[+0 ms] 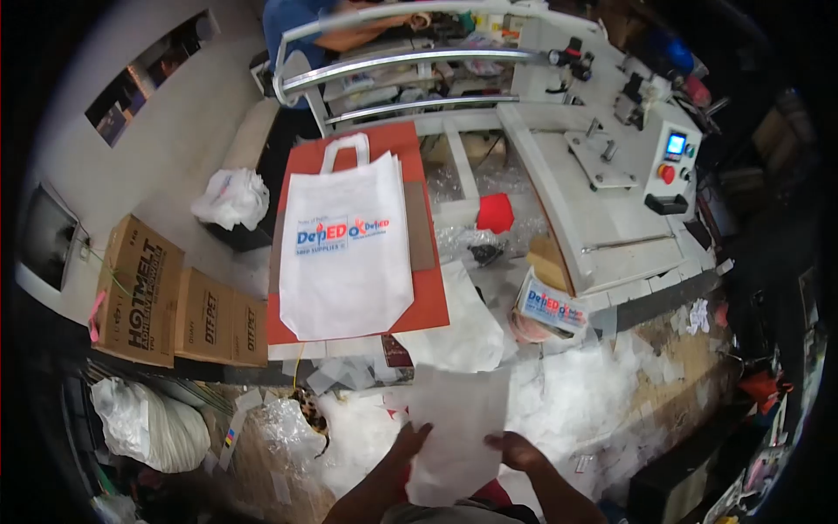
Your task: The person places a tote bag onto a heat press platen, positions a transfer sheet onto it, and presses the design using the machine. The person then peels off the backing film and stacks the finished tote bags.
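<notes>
Low in the view, a blank white sheet [461,428] hangs upright between my two hands; whether it is film, paper or fabric I cannot tell. My left hand [410,443] is closed on its left edge, and my right hand [518,452] pinches the right edge, with the fingers behind it partly hidden. Ahead and to the left, a white tote bag [349,279] with a blue and red "DepED" print lies flat on a red press platen [428,306], its handle pointing away from me.
The heat press's control box [672,162] is at right, beside a tub with printed sheets [550,306]. Cardboard boxes [144,288] stand at left, near a white bundle [150,426]. White material [576,402] covers the floor. Behind the press, another person's arm [367,35] reaches across.
</notes>
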Tool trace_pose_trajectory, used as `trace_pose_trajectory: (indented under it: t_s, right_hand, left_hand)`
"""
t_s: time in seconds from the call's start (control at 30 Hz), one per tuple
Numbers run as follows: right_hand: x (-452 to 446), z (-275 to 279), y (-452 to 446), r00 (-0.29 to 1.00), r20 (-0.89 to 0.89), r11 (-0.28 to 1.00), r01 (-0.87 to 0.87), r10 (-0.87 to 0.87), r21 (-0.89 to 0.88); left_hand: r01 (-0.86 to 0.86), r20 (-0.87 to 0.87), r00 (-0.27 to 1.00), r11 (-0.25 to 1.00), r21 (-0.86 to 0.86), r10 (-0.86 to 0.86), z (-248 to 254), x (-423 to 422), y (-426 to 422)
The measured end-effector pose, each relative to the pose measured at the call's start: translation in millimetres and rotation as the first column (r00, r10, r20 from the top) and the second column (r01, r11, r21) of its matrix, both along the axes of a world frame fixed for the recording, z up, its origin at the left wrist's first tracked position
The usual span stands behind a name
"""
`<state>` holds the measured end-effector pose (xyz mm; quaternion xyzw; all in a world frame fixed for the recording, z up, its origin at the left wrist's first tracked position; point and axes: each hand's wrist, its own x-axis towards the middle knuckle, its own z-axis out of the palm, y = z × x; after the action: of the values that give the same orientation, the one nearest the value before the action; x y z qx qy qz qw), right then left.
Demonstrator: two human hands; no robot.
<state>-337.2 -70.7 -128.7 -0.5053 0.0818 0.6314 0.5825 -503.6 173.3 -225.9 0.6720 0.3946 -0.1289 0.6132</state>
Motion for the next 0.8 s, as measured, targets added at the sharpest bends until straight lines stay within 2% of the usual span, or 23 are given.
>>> trace_pose_trajectory:
  t_s: [0.03, 0.07, 0.1, 0.13, 0.17, 0.2, 0.23, 0.27, 0.3, 0.33, 0.37, 0.4, 0.43, 0.47, 0.5, 0.53, 0.6, 0.63, 0.67, 0.7, 0.73, 0.77, 0.8]
  right_hand:
    - [2.1, 20.6, 10.4, 0.963, 0.143, 0.970, -0.212, 0.229, -0.121]
    - [5.4, 36.0, 17.1, 0.855, 0.253, 0.882, -0.387, 0.452, -0.270]
    - [6.5, 31.1, 11.5, 0.686, 0.576, 0.896, -0.333, 0.445, -0.295]
    - [16.4, 7.0, 3.1, 0.429, 0.586, 0.726, -0.390, 0.687, -0.566]
    - [16.4, -12.9, -10.1, 0.321, 0.571, 0.654, -0.428, 0.756, -0.624]
    - [16.7, -20.9, -17.9, 0.204, 0.545, 0.571, -0.454, 0.814, -0.684]
    - [20.5, -19.1, -15.3, 0.186, 0.556, 0.574, -0.445, 0.810, -0.687]
    - [17.3, -15.7, -9.4, 0.291, 0.570, 0.638, -0.420, 0.768, -0.645]
    - [13.1, -12.7, -4.7, 0.397, 0.575, 0.699, -0.389, 0.715, -0.601]
    - [15.1, -9.9, -1.4, 0.386, 0.590, 0.705, -0.380, 0.709, -0.599]
    - [16.9, -6.9, -0.3, 0.548, 0.615, 0.820, -0.307, 0.567, -0.483]
    - [18.7, -2.8, -0.8, 0.685, 0.608, 0.908, -0.209, 0.401, -0.364]
    - [19.8, 14.7, 3.2, 0.677, 0.618, 0.909, -0.204, 0.399, -0.364]
    - [18.4, 47.4, 11.9, 0.754, 0.555, 0.936, -0.267, 0.351, -0.229]
    - [13.9, 81.9, 22.5, 0.821, 0.474, 0.945, -0.316, 0.317, -0.084]
    - [2.3, 115.6, 36.1, 0.685, 0.588, 0.894, -0.412, 0.431, -0.176]
    - [-5.3, 122.6, 42.6, 0.655, 0.644, 0.911, -0.373, 0.395, -0.179]
    - [-0.5, 115.5, 39.1, 0.749, 0.601, 0.960, -0.241, 0.277, -0.143]
    - [10.5, 100.2, 32.1, 0.821, 0.551, 0.988, -0.102, 0.148, -0.115]
    - [20.5, 100.5, 27.5, 0.824, 0.541, 0.979, -0.075, 0.168, -0.191]
    - [24.2, 102.1, 17.8, 0.821, 0.555, 0.981, -0.035, 0.136, -0.189]
    - [24.6, 106.4, 14.9, 0.852, 0.519, 0.994, -0.016, 0.070, -0.108]
    - [24.1, 110.3, 14.1, 0.879, 0.476, 1.000, 0.007, 0.006, -0.025]
  left_hand:
    - [-0.015, -0.024, 1.000, 0.998, 0.062, 0.017, -10.3, -9.2, 11.9]
    - [0.007, -0.087, 0.996, 0.994, 0.112, 0.003, 3.4, -12.4, 21.4]
    - [0.004, -0.069, 0.998, 0.991, 0.131, 0.005, 12.1, -9.0, 25.1]
    - [0.009, 0.002, 1.000, 0.992, 0.125, -0.009, 20.3, -7.5, 28.3]
    - [0.014, 0.071, 0.997, 0.993, 0.114, -0.023, 30.0, -7.2, 27.9]
    - [-0.039, -0.048, 0.998, 0.999, -0.018, 0.038, 48.1, 0.7, 16.4]
    - [0.016, 0.045, 0.999, 0.999, -0.041, -0.014, 53.7, 6.6, 11.0]
    - [0.074, 0.130, 0.989, 0.995, -0.059, -0.066, 59.9, 5.6, 8.2]
    - [0.071, 0.138, 0.988, 0.996, -0.049, -0.064, 75.7, 3.8, 9.8]
    - [0.139, 0.188, 0.973, 0.990, -0.030, -0.130, 91.7, 5.5, 14.7]
    - [0.207, 0.237, 0.951, 0.978, -0.010, -0.199, 103.3, 7.5, 19.7]
    - [0.209, 0.251, 0.947, 0.978, -0.002, -0.202, 88.6, 2.0, 31.6]
    - [0.118, 0.111, 0.986, 0.990, 0.074, -0.126, 56.0, -9.4, 50.4]
    - [0.032, -0.026, 0.999, 0.986, 0.161, -0.029, 39.4, -15.5, 60.1]
    - [-0.086, 0.045, 0.995, 0.995, 0.050, 0.084, 58.4, -16.7, 58.2]
    - [-0.090, 0.052, 0.995, 0.994, 0.057, 0.087, 75.8, -12.2, 54.8]
    - [-0.092, -0.048, 0.994, 0.990, 0.103, 0.097, 98.7, -0.9, 40.5]
    - [-0.255, 0.045, 0.964, 0.960, -0.120, 0.262, 103.0, -1.6, 33.9]
    - [-0.255, 0.053, 0.963, 0.960, -0.119, 0.263, 106.1, -6.0, 31.9]
    - [-0.182, 0.169, 0.957, 0.944, -0.274, 0.234, 108.4, -11.7, 30.6]
    - [-0.087, 0.286, 0.933, 0.908, -0.411, 0.219, 110.6, -16.2, 31.5]
    - [-0.085, 0.293, 0.931, 0.910, -0.406, 0.218, 113.3, -20.5, 36.4]
    - [-0.028, 0.344, 0.936, 0.989, -0.142, 0.076, 116.4, -25.5, 43.8]
